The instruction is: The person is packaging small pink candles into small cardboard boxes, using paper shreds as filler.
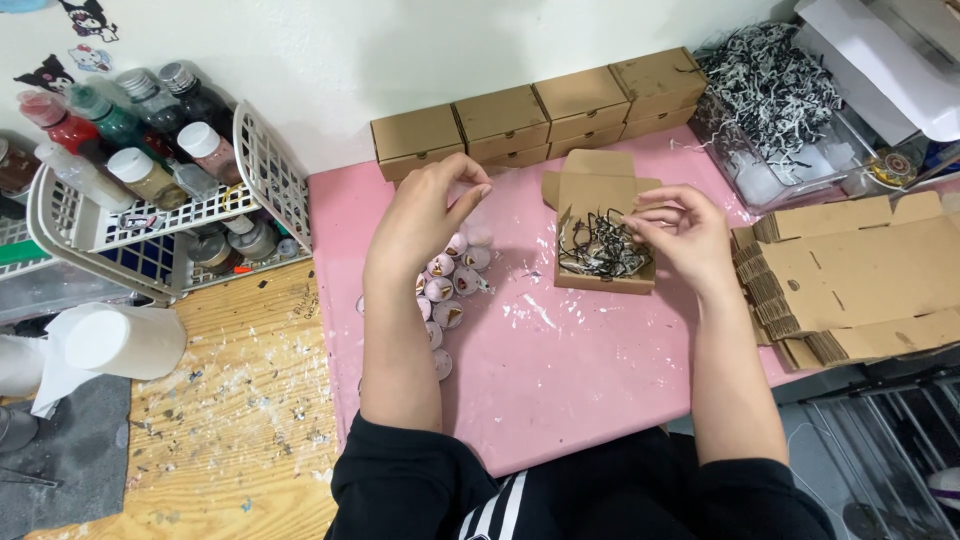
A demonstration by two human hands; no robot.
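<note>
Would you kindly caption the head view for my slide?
Right hand arranges shredded paper in an open cardboard box; left hand hovers over round tokens.

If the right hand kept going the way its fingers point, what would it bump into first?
Probably the black shredded paper in the small open brown cardboard box; the right hand points left, fingertips already at it.

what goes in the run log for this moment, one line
left hand: above small round pieces | right hand: at open cardboard box, touching shredded paper

Likely craft workshop: paint bottles (120, 130), boxes (540, 110)
</note>
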